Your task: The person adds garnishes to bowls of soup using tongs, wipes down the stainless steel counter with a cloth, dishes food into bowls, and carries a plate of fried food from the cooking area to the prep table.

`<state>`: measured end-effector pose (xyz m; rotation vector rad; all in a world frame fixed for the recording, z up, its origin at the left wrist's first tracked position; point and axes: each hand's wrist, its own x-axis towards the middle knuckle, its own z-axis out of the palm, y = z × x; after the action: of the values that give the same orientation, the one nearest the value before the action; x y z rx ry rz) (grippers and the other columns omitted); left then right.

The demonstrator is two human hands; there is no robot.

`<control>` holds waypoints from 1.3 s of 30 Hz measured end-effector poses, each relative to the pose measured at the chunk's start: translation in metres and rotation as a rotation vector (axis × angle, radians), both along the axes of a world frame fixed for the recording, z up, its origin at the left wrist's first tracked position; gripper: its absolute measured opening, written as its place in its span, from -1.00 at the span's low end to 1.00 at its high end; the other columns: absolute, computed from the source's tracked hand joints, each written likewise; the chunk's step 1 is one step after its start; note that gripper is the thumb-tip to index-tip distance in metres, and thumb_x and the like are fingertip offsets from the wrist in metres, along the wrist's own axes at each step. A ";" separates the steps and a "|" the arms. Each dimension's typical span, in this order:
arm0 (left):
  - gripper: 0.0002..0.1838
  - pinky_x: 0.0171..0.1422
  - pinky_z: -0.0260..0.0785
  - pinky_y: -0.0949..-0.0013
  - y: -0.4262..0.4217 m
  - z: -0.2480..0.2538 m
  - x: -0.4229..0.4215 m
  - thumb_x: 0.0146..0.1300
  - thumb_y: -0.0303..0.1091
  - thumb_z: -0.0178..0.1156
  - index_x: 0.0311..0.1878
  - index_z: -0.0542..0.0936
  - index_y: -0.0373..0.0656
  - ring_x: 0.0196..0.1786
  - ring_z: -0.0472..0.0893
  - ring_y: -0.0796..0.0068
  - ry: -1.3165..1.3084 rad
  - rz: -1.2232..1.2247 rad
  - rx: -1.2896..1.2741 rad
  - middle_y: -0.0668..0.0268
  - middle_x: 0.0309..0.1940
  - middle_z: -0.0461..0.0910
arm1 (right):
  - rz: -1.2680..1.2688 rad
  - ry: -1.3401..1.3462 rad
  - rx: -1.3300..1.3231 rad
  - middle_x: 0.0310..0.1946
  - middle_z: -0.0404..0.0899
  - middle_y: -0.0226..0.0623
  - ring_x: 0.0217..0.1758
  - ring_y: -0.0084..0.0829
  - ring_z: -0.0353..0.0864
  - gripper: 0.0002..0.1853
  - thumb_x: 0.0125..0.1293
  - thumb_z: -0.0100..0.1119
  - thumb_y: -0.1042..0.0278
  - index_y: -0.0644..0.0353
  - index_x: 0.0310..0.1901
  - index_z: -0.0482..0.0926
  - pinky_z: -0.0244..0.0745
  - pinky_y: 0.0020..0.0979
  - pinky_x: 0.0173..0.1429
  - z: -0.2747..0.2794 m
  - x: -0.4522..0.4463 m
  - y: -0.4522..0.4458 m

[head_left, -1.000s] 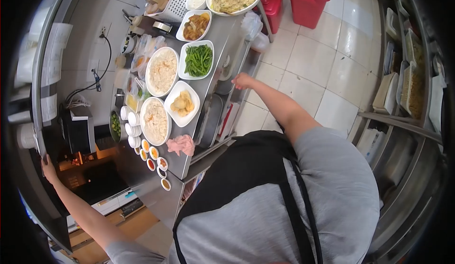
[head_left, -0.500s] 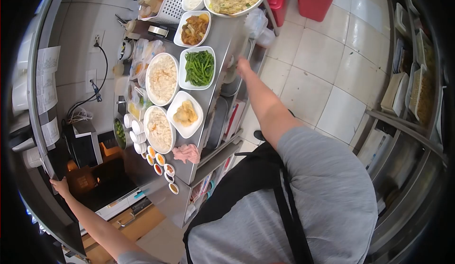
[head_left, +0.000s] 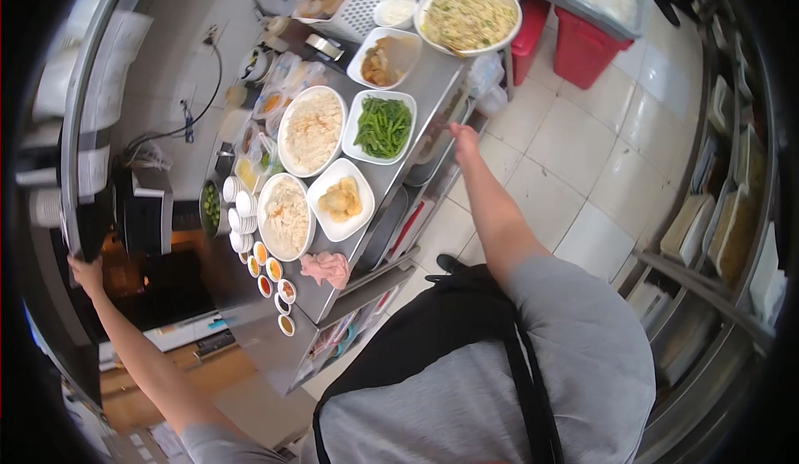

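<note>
My left hand (head_left: 86, 273) is at the far left, its fingers closed around the edge of an overhead metal shelf (head_left: 73, 164). Out past the front of the steel counter (head_left: 329, 293), my right hand (head_left: 465, 143) hangs beside the lower shelf, fingers curled. What it holds, if anything, is blurred. Nearest to it on the counter are a white dish of green vegetables (head_left: 383, 127) and a large bowl of noodle-like food (head_left: 470, 16). Two oval bowls of pale food (head_left: 313, 129), a dish of yellowish food (head_left: 340, 200) and a dish of brown food (head_left: 381, 63) stand close by.
A pink cloth (head_left: 325, 270) lies near the counter's front edge, beside several small sauce cups (head_left: 275, 270) and stacked white lids (head_left: 243, 221). Red bins (head_left: 583, 52) stand on the tiled floor. Loaded shelves (head_left: 720, 189) run along the right side.
The view has swung, so the counter sits further right and a grey tub of white contents shows above a red bin. Both hands keep roughly their places beside shelf and counter.
</note>
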<state>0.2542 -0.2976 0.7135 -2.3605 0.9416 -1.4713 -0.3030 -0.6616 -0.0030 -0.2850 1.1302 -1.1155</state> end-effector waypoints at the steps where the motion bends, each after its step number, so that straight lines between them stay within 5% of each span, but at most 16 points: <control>1: -0.03 0.21 0.18 0.09 -0.005 -0.004 -0.012 -0.19 -0.15 0.35 0.25 0.02 -0.25 0.14 0.29 -0.12 0.010 0.042 -0.029 -0.15 0.09 0.26 | -0.056 0.027 -0.057 -0.45 0.55 -0.33 -0.33 -0.47 0.47 -0.86 0.06 0.22 0.35 0.22 -0.38 0.55 0.35 -0.45 -0.16 -0.018 -0.008 -0.005; 3: -0.05 0.18 0.19 0.07 -0.002 -0.005 -0.009 -0.20 -0.12 0.35 0.24 0.06 -0.22 0.11 0.31 -0.12 -0.003 0.012 -0.016 -0.13 0.07 0.30 | 0.077 0.117 -0.071 -0.51 0.52 -0.39 -0.43 -0.56 0.45 -0.85 0.08 0.22 0.32 0.21 -0.44 0.53 0.36 -0.50 -0.31 -0.021 -0.038 -0.010; 5: -0.03 0.12 0.25 0.08 -0.007 -0.011 -0.023 -0.26 -0.07 0.38 0.22 0.10 -0.22 0.06 0.38 -0.05 -0.036 -0.061 -0.032 -0.05 0.02 0.37 | 0.315 0.236 -0.042 -0.55 0.50 -0.43 -0.50 -0.63 0.43 -0.82 0.08 0.24 0.30 0.22 -0.41 0.50 0.32 -0.57 -0.45 0.038 -0.077 0.007; 9: 0.00 0.11 0.24 0.13 -0.018 -0.024 -0.072 -0.25 0.01 0.37 0.24 0.10 -0.20 0.08 0.40 0.11 -0.134 0.011 -0.027 0.07 0.05 0.38 | 0.854 0.308 -0.202 -0.56 0.49 -0.43 -0.51 -0.63 0.45 -0.76 0.07 0.25 0.28 0.22 -0.32 0.47 0.35 -0.64 -0.46 0.084 -0.121 0.024; 12: 0.01 0.24 0.09 0.07 -0.017 -0.038 -0.065 -0.18 0.08 0.31 0.30 0.01 -0.05 0.23 0.19 0.09 -0.191 -0.030 -0.161 0.10 0.16 0.25 | 0.891 0.353 -0.338 -0.53 0.50 -0.42 -0.48 -0.63 0.46 -0.78 0.09 0.24 0.30 0.23 -0.31 0.48 0.39 -0.63 -0.39 0.162 -0.108 0.039; 15: -0.05 0.21 0.13 0.02 -0.026 -0.054 -0.084 -0.14 0.15 0.26 0.29 0.04 0.02 0.22 0.14 -0.06 -0.209 -0.073 -0.293 0.08 0.16 0.21 | 0.745 0.275 -0.620 -0.49 0.52 -0.42 -0.45 -0.61 0.48 -0.83 0.12 0.20 0.37 0.26 -0.31 0.50 0.40 -0.59 -0.31 0.225 -0.062 0.047; 17: -0.08 0.17 0.19 0.00 -0.026 -0.059 -0.075 -0.13 0.21 0.23 0.27 0.10 0.03 0.20 0.13 -0.11 -0.268 -0.126 -0.332 0.08 0.16 0.21 | 0.655 0.453 -0.955 -0.51 0.53 -0.39 -0.45 -0.58 0.50 -0.84 0.11 0.20 0.37 0.29 -0.36 0.51 0.41 -0.55 -0.32 0.245 -0.008 0.046; 19: -0.11 0.13 0.23 -0.01 -0.029 -0.062 -0.072 -0.13 0.25 0.21 0.24 0.15 0.03 0.18 0.14 -0.13 -0.317 -0.175 -0.375 0.08 0.14 0.21 | 0.595 0.529 -1.098 -0.52 0.56 -0.30 -0.47 -0.49 0.53 -0.82 0.07 0.24 0.35 0.30 -0.40 0.52 0.41 -0.50 -0.34 0.272 0.057 0.061; 22: -0.11 0.13 0.22 0.02 -0.035 -0.066 -0.087 -0.11 0.34 0.12 0.23 0.21 -0.01 0.18 0.16 -0.03 -0.352 -0.244 -0.423 0.10 0.11 0.25 | 0.642 0.803 -1.283 -0.47 0.53 -0.07 -0.41 -0.12 0.54 -0.88 -0.01 0.23 0.37 0.21 -0.46 0.54 0.41 -0.25 -0.30 0.295 0.152 0.085; 24: -0.16 0.09 0.24 0.03 -0.034 -0.066 -0.082 -0.12 0.31 0.15 0.20 0.26 0.02 0.16 0.18 0.01 -0.411 -0.233 -0.419 0.14 0.07 0.29 | 0.605 0.825 -1.434 -0.51 0.51 -0.06 -0.40 -0.09 0.53 -0.87 -0.02 0.14 0.33 0.20 -0.50 0.53 0.40 -0.18 -0.29 0.286 0.215 0.093; 25: -0.16 0.09 0.24 0.03 -0.034 -0.067 -0.080 -0.12 0.31 0.15 0.20 0.26 0.02 0.16 0.18 0.01 -0.411 -0.231 -0.426 0.14 0.07 0.29 | 0.583 0.937 -1.460 -0.57 0.53 -0.12 -0.48 -0.12 0.53 -0.86 -0.06 0.25 0.36 0.20 -0.56 0.51 0.40 -0.22 -0.38 0.280 0.244 0.095; 27: -0.18 0.02 0.29 0.18 -0.035 -0.070 -0.078 -0.16 -0.17 0.35 0.23 0.23 -0.04 0.13 0.28 0.17 -0.485 -0.239 -0.522 0.18 0.04 0.30 | 0.594 0.962 -1.482 -0.57 0.53 -0.13 -0.48 -0.12 0.53 -0.86 -0.04 0.23 0.35 0.20 -0.56 0.50 0.41 -0.21 -0.37 0.263 0.291 0.094; 30: -0.06 0.19 0.12 0.10 -0.036 -0.072 -0.102 -0.24 -0.15 0.35 0.28 0.11 0.03 0.30 -0.01 0.10 -0.269 -0.282 -0.527 0.18 0.18 0.09 | 0.624 1.072 -1.510 -0.57 0.54 -0.13 -0.46 -0.14 0.54 -0.86 -0.02 0.20 0.34 0.21 -0.56 0.51 0.42 -0.20 -0.36 0.258 0.319 0.101; 35: -0.09 0.19 0.11 0.10 -0.030 -0.070 -0.078 -0.23 -0.18 0.35 0.27 0.14 0.02 0.27 0.07 0.12 -0.375 -0.300 -0.499 0.19 0.16 0.14 | 0.890 1.137 -1.366 -0.52 0.56 -0.14 -0.43 -0.17 0.56 -0.79 -0.01 0.22 0.23 0.21 -0.51 0.54 0.43 -0.23 -0.30 0.246 0.337 0.097; 39: -0.10 0.20 0.09 0.08 -0.034 -0.072 -0.079 -0.22 -0.18 0.34 0.27 0.14 0.05 0.28 0.06 0.13 -0.359 -0.291 -0.546 0.19 0.16 0.14 | 1.107 1.128 -1.217 -0.49 0.58 -0.15 -0.40 -0.17 0.56 -0.77 0.02 0.21 0.19 0.20 -0.42 0.59 0.44 -0.27 -0.27 0.298 0.309 0.099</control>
<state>0.1750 -0.3312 0.6413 -2.2122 0.8997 -2.4309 0.0058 -0.5627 0.2948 -2.3776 0.7633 -0.3888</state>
